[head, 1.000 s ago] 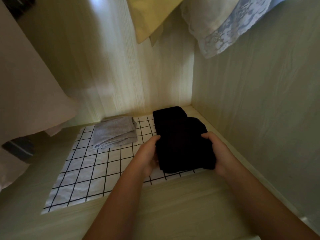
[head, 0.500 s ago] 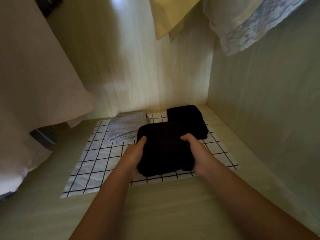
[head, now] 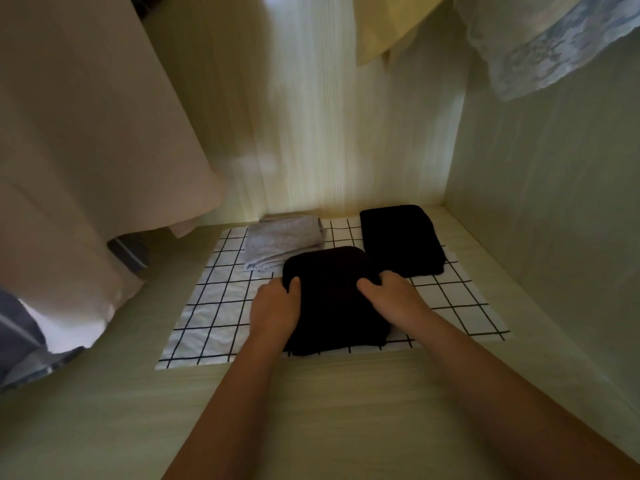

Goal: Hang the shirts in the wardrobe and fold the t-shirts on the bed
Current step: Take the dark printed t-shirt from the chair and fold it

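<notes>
The left hand and right hand each grip a side of the folded black t-shirt, fingers apparently curled under it. The t-shirt lies on the black-gridded white cloth, near of the folded grey garment.

Near t-shirt lies on cloth, far t-shirt behind-right.

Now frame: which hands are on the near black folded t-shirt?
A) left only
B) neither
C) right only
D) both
D: the left hand and the right hand each grip one side of the near black folded t-shirt, over the checked cloth.
</notes>
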Motion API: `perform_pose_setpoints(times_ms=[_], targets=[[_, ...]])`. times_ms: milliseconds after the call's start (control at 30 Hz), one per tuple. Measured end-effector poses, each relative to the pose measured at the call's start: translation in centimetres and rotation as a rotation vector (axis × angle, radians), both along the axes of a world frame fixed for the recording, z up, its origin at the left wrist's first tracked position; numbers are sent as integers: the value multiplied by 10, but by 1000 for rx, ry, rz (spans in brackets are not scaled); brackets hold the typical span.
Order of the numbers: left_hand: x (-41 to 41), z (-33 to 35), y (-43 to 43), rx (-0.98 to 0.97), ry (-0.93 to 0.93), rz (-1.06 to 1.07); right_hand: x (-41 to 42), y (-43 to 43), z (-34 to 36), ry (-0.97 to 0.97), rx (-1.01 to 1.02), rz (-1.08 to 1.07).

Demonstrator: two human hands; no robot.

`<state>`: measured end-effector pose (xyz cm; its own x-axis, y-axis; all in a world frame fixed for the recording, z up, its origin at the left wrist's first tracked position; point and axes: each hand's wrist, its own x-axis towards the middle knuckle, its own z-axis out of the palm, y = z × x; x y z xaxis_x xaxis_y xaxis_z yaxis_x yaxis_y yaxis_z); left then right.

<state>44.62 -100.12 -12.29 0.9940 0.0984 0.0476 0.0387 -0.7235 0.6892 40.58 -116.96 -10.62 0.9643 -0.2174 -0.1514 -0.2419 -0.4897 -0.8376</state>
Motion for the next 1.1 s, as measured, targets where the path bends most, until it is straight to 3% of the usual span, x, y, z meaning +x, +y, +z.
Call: perform_pose_setpoints(times_ms=[133,233,400,533,767,1100], targets=[[2,6,-4,121,-20,22,3,-6,-5,-6,-52,26],[1,18,-16,189,-161,18,8,-18,-2,-6,-45,29],[11,40,-56,137,-290,-180,23,-58,5,-130,-17,-154],[26,56,-92,178,-176,-303,39,-88,16,-152,-21,-307],[76,60,-132,242,163,-391,69,-120,22,-8,101,-293],[113,46,-146,-242,510,-220,82,-127,23,115,293,-217]])
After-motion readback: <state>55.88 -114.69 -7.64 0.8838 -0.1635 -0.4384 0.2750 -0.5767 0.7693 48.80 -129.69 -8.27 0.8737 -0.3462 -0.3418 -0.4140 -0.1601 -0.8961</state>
